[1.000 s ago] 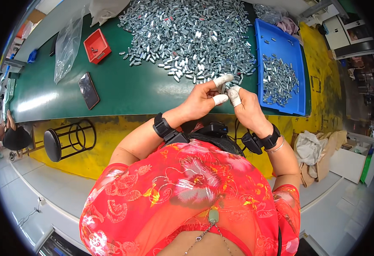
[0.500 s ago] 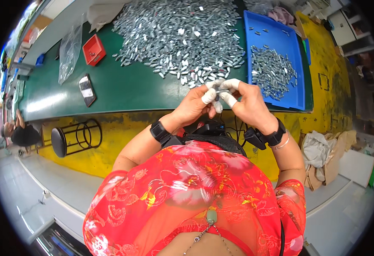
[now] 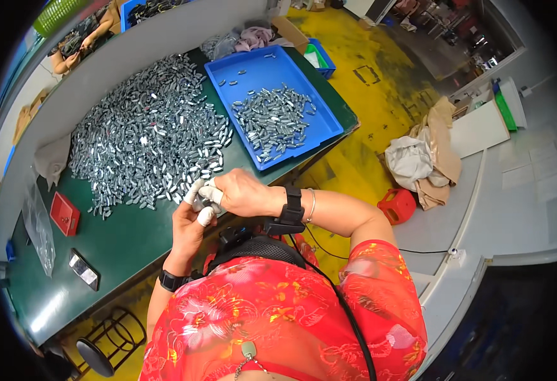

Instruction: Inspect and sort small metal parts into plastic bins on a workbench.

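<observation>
My left hand [image 3: 188,227] and my right hand [image 3: 243,192] meet at the near edge of the green table [image 3: 126,244]. White covers wrap several of my fingertips. Both hands are closed, fingers pinched together around a small silver-grey metal piece [image 3: 206,202], mostly hidden by them. Just beyond lies a wide pile of similar small, oblong metal pieces [image 3: 145,140]. To the right of the pile, a shallow blue tray [image 3: 285,68] holds a smaller heap of these pieces [image 3: 272,120], with a few lying apart at its far end.
Left of the pile are a small red bin [image 3: 65,214], a clear plastic bag [image 3: 37,222] and a phone [image 3: 82,270]. A stool [image 3: 95,357] stands below the table. Another person's hands [image 3: 75,58] show behind the partition. White and brown sacks [image 3: 412,159] lie at right.
My view has turned to the right, so the table and tray appear further left and tilted. My hands remain together, fingers pinched around a small piece.
</observation>
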The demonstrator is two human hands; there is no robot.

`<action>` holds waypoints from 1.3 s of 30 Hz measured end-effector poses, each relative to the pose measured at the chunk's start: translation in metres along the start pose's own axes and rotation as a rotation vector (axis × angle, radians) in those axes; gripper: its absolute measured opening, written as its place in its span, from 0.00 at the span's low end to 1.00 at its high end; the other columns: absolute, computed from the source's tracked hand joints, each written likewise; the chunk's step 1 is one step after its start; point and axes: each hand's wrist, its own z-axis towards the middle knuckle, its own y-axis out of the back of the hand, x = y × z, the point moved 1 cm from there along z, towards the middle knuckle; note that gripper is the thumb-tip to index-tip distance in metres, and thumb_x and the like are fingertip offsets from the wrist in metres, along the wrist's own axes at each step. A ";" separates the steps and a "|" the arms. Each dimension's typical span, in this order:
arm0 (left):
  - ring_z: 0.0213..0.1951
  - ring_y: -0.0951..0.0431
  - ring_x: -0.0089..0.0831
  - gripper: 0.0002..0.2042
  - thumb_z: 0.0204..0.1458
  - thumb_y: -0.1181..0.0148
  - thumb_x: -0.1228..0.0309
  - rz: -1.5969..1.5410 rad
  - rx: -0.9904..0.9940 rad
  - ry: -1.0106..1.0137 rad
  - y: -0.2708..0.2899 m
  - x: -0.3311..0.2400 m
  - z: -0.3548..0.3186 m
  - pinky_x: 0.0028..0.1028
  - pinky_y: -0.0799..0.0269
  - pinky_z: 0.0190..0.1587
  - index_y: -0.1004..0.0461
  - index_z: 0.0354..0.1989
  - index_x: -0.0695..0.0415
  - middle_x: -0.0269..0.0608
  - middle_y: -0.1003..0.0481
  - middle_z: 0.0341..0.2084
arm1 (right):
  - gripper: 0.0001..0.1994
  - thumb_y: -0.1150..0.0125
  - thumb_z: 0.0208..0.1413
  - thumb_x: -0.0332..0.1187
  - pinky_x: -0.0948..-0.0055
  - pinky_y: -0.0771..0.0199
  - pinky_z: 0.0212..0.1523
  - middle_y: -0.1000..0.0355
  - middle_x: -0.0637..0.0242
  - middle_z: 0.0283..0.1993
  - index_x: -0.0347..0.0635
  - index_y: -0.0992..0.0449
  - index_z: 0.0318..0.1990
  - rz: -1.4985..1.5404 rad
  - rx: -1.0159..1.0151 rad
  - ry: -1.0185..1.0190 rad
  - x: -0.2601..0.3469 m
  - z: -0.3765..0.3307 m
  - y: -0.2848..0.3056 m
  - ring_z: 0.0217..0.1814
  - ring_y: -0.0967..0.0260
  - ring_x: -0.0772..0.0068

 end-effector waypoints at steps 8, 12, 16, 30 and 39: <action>0.22 0.33 0.18 0.25 0.54 0.46 0.66 -0.205 0.135 0.105 0.027 -0.016 0.003 0.16 0.38 0.25 0.43 0.59 0.61 0.33 0.29 0.29 | 0.05 0.53 0.55 0.27 0.69 0.29 0.27 0.28 0.58 0.24 0.35 0.32 0.34 0.313 -0.080 0.077 0.032 0.012 -0.009 0.26 0.26 0.63; 0.23 0.33 0.18 0.28 0.54 0.47 0.59 -0.213 0.228 0.178 0.048 -0.013 -0.006 0.17 0.38 0.25 0.43 0.59 0.62 0.33 0.29 0.31 | 0.03 0.53 0.56 0.26 0.70 0.29 0.30 0.28 0.60 0.28 0.37 0.34 0.36 0.337 -0.018 0.098 0.042 0.013 -0.020 0.27 0.27 0.67; 0.26 0.33 0.16 0.25 0.54 0.48 0.67 0.040 0.113 -0.106 0.025 -0.006 0.005 0.18 0.35 0.28 0.45 0.60 0.60 0.33 0.29 0.33 | 0.05 0.51 0.58 0.32 0.80 0.34 0.24 0.33 0.71 0.25 0.41 0.34 0.37 0.638 -0.031 -0.329 0.007 0.011 -0.026 0.22 0.35 0.81; 0.21 0.32 0.18 0.19 0.53 0.46 0.72 -0.309 -0.323 0.320 0.068 0.056 0.021 0.18 0.35 0.22 0.37 0.54 0.58 0.36 0.27 0.27 | 0.05 0.45 0.52 0.28 0.68 0.32 0.34 0.32 0.59 0.29 0.37 0.31 0.35 -0.092 -0.245 -0.072 -0.082 -0.005 0.023 0.30 0.33 0.58; 0.22 0.32 0.17 0.21 0.52 0.46 0.73 -0.108 -0.459 0.329 0.039 0.035 -0.005 0.17 0.32 0.25 0.40 0.56 0.58 0.36 0.26 0.28 | 0.09 0.41 0.45 0.29 0.60 0.32 0.38 0.30 0.52 0.33 0.37 0.27 0.35 -0.289 0.058 -0.097 -0.114 0.012 -0.055 0.35 0.32 0.50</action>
